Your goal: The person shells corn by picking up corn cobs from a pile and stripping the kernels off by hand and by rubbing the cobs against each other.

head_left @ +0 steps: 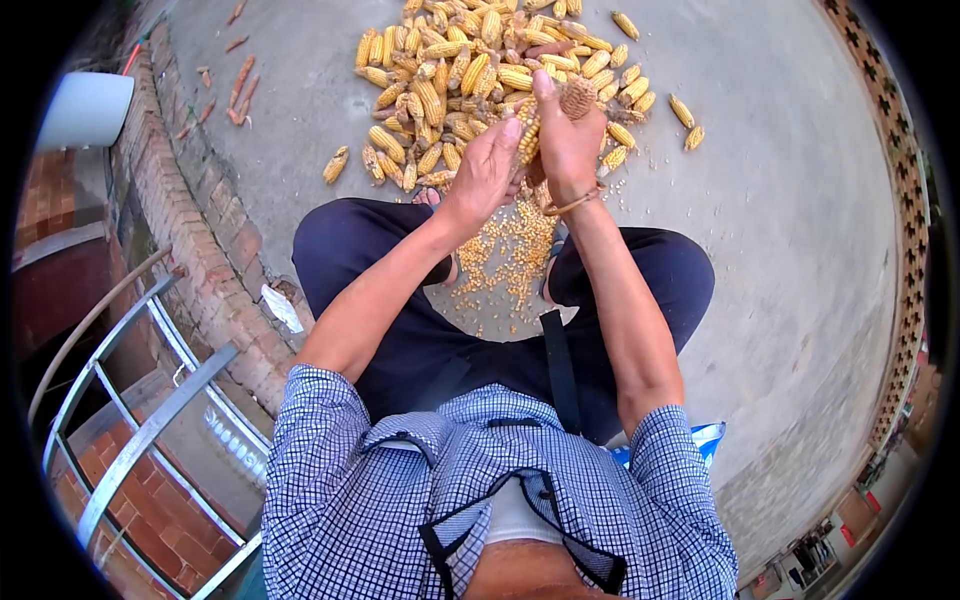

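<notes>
Corn pile [455,85]: on the floor [790,200] before you.
Kernels [512,250]: your side of the corn pile.
Two ears [682,111]: right of the corn pile.
Loose cobs [239,90]: left of the corn pile.
Brick edging [185,235]: farther left of it.

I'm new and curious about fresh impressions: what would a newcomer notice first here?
Probably the big heap of corn cobs on the grey ground, at the top. Over its lower edge, the left hand holds a yellow cob beside a stripped cob in the right hand. Below them, loose kernels lie scattered.
</notes>
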`<act>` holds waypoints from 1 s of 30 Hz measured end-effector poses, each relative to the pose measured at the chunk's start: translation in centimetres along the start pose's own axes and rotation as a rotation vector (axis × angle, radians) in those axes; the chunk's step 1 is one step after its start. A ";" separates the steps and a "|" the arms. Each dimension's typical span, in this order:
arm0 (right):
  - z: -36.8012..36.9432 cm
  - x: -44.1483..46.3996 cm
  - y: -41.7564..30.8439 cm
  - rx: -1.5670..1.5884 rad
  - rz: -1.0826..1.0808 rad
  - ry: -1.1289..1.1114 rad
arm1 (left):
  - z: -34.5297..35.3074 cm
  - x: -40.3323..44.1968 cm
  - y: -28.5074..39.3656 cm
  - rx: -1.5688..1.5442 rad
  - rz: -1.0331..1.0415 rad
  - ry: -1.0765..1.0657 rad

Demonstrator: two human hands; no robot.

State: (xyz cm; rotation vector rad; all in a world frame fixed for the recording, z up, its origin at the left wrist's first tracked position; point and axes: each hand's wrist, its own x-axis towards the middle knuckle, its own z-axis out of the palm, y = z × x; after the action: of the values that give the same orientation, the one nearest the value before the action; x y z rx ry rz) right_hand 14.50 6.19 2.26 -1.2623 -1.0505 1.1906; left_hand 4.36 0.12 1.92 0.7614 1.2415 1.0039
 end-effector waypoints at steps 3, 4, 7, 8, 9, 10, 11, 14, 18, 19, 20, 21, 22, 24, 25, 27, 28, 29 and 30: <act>0.1 -0.1 0.2 0.215 0.088 -0.085 | -0.6 0.7 0.1 -0.015 0.095 0.031; 0.3 -0.4 -0.1 0.262 0.132 -0.116 | -0.8 0.6 0.2 -0.007 0.088 0.064; 0.5 -0.5 -0.4 0.296 0.157 -0.219 | -1.9 1.4 -0.1 0.193 0.167 0.107; 0.6 -0.8 -0.5 0.278 0.133 -0.209 | -1.9 1.6 -0.6 0.294 0.317 0.152; 1.0 -1.5 -1.2 0.260 0.112 -0.198 | -1.6 1.7 -0.7 0.394 0.465 0.196; 1.3 -1.9 -1.5 0.241 0.090 -0.185 | -1.2 1.6 -0.7 0.437 0.507 0.207; 1.4 -1.7 -0.3 0.174 0.117 -0.170 | -0.9 1.6 -0.8 0.480 0.550 0.220; 1.8 -1.9 0.8 -0.001 -0.047 0.009 | 0.4 0.4 -0.6 0.475 0.455 0.194; 1.8 -1.4 0.5 -0.054 -0.138 0.141 | 0.5 0.8 -2.4 0.381 0.433 0.182; 1.7 -1.3 0.6 0.029 -0.107 0.095 | 0.2 1.1 -2.6 0.347 0.394 0.171; 1.6 -1.3 0.6 0.080 -0.053 0.086 | -0.2 1.4 -2.8 0.337 0.369 0.165; 1.6 -1.2 -0.1 0.132 -0.002 0.072 | -0.5 1.6 -2.6 0.328 0.344 0.158; 1.5 -1.1 -0.6 0.184 0.048 0.057 | -0.8 1.8 -2.4 0.341 0.336 0.154; 0.7 -0.3 0.3 0.236 0.118 -0.064 | -1.1 1.7 -2.1 0.315 0.320 0.139; 0.4 -0.2 0.3 0.283 0.143 -0.119 | -1.1 1.6 -1.6 0.277 0.310 0.126; 0.3 -0.6 -0.7 0.344 0.148 -0.209 | -1.1 2.1 -1.8 0.280 0.351 0.159; 0.5 -0.8 -0.2 0.338 0.145 -0.199 | -1.1 2.3 -1.7 0.282 0.372 0.176; 0.8 -1.2 0.6 0.330 0.142 -0.189 | -1.3 2.2 -1.7 0.335 0.338 0.184; 1.2 -1.5 0.6 0.322 0.139 -0.176 | -1.3 2.0 -1.3 0.387 0.302 0.191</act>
State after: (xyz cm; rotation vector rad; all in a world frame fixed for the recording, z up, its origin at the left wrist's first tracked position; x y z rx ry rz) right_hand 13.09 4.83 1.86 -1.0040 -0.8623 1.5323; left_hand 3.41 1.39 -0.25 1.2032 1.5418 1.1124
